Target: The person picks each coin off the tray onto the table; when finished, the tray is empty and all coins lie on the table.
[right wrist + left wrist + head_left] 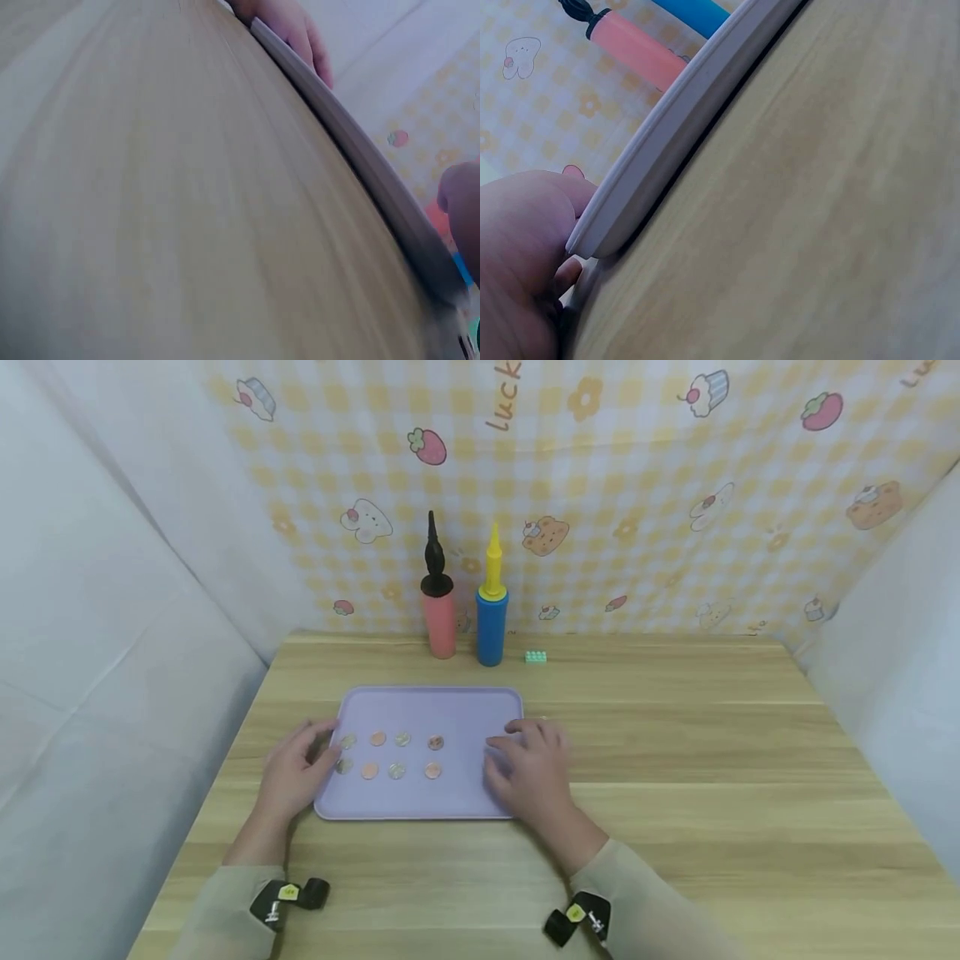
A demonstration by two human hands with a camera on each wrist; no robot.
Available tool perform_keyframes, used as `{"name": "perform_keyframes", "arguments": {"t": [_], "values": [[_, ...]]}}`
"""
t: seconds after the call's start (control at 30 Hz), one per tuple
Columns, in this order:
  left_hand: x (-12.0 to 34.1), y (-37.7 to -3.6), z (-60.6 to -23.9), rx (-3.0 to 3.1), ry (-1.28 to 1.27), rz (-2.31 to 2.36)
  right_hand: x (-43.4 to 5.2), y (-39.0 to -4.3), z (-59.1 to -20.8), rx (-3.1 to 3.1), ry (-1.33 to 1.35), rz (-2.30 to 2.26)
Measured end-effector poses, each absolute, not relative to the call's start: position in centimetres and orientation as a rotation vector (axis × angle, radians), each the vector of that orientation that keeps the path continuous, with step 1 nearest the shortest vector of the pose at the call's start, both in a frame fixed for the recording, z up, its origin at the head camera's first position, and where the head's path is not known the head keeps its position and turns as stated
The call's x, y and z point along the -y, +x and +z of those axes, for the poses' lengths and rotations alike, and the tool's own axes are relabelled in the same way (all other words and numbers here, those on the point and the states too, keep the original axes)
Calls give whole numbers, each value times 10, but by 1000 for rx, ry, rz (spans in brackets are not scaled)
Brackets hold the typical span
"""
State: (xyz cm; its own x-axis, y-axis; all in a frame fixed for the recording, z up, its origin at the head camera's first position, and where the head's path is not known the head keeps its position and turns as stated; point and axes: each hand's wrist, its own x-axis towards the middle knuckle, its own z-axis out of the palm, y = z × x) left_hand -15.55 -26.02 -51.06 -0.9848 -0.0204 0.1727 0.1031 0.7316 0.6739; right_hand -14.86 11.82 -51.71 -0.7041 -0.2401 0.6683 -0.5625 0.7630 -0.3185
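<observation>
— On the pale wood-grain tabletop [675, 760], from the head view: a smooth lilac plastic tray [450, 710] with rounded corners, and eight small round coins [377, 739] on it in two rows, some coppery, some silvery.
— And the hands?
— Left hand [296, 772] curls its fingers over the tray's left rim; right hand [528, 768] lies on the right edge, fingers bent over the rim. Both grip the tray.
— Behind it?
— Two cylindrical pumps upright by the checked backdrop, a pink pump [438, 610] with a black tapered nozzle and a blue pump [491, 618] with a yellow one, plus a tiny green studded brick [536, 657].
— Left wrist view?
— Tray rim [675, 135] seen edge-on, thin and matte, the thumb [525, 225] pressed against its corner.
— Right wrist?
— Blurred wood grain, the tray's edge [352, 150] running diagonally, the far hand's fingers [296, 30] hooked over its end.
</observation>
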Motion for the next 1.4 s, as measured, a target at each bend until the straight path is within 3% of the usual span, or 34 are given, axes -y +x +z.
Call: {"name": "perform_keyframes", "arguments": {"t": [0.27, 0.6, 1.13, 1.4], "values": [[260, -154, -510, 2767, -49, -1097, -73, -146, -509, 2340, 735, 537], [259, -156, -507, 2774, -45, -1102, -25, -143, -506, 2560, 724, 450], [257, -155, -510, 2798, -21, -1108, -32, -138, -510, 2610, 591, 460], [257, -156, -508, 2810, 5, -1092, -37, -140, -509, 2668, 564, 705]]}}
